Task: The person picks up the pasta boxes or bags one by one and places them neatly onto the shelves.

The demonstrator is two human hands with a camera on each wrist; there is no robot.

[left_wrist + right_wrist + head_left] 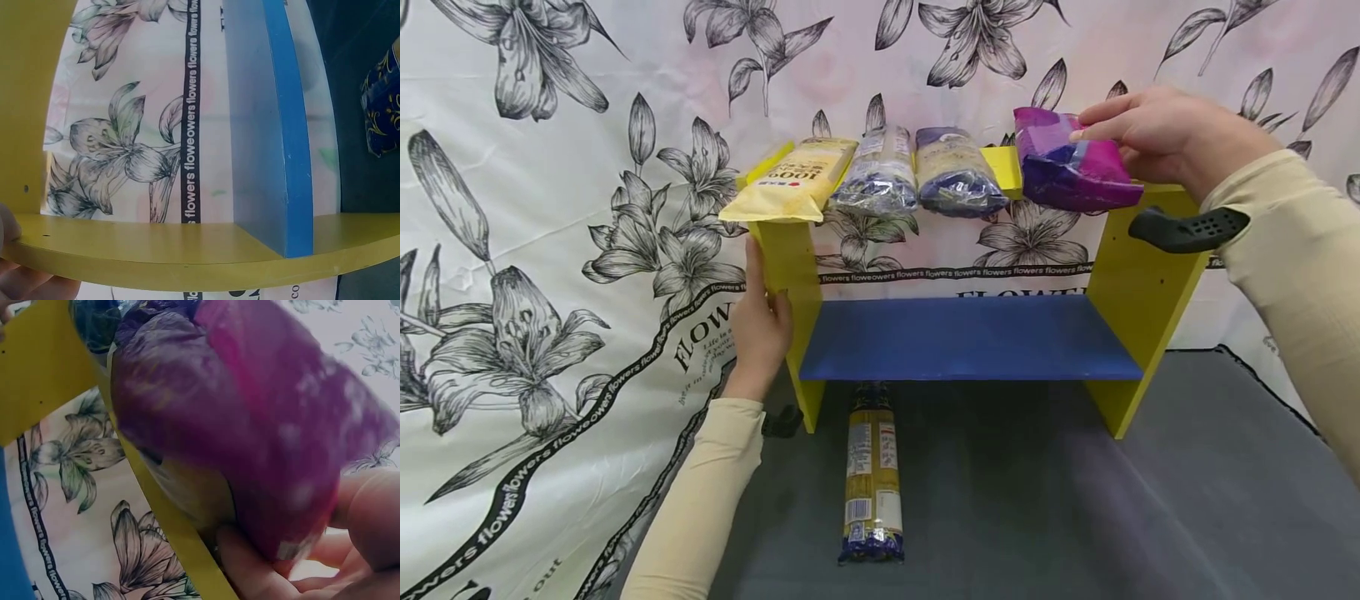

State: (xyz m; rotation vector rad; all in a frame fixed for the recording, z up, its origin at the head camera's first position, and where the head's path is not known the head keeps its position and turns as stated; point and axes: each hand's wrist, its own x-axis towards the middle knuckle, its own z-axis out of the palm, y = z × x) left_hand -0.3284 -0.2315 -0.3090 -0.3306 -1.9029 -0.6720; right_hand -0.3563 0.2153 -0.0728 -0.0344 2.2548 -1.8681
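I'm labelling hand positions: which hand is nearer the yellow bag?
Left. The left hand holds the side panel just below the yellow bag; the right hand holds the purple bag farther right.

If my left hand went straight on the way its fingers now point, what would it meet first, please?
Probably the oblong yellow plastic bag, just above the left hand in the head view, though depth is unclear.
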